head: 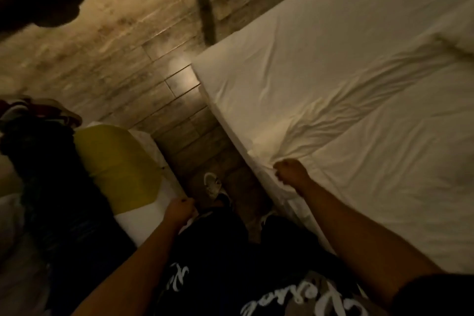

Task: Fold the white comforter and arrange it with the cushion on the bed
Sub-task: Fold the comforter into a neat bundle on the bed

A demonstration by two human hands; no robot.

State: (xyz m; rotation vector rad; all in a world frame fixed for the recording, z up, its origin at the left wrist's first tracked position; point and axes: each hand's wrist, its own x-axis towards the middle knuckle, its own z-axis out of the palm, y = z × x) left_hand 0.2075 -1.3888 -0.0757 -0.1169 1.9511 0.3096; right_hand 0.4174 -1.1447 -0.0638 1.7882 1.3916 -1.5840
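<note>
Fingers of right hand [289, 172] bunched on white comforter [359, 84] edge; left hand [179, 209] pinching second bed's sheet [138, 223]; shirt lettering [302, 300] unreadable.

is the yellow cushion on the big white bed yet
No, the yellow cushion lies across the aisle, left of the bed.

comforter [359, 100] cut off top and right; left hand [179, 210] fingers hidden, grip unclear; dark heap [51, 161] left, too dim to identify
</note>
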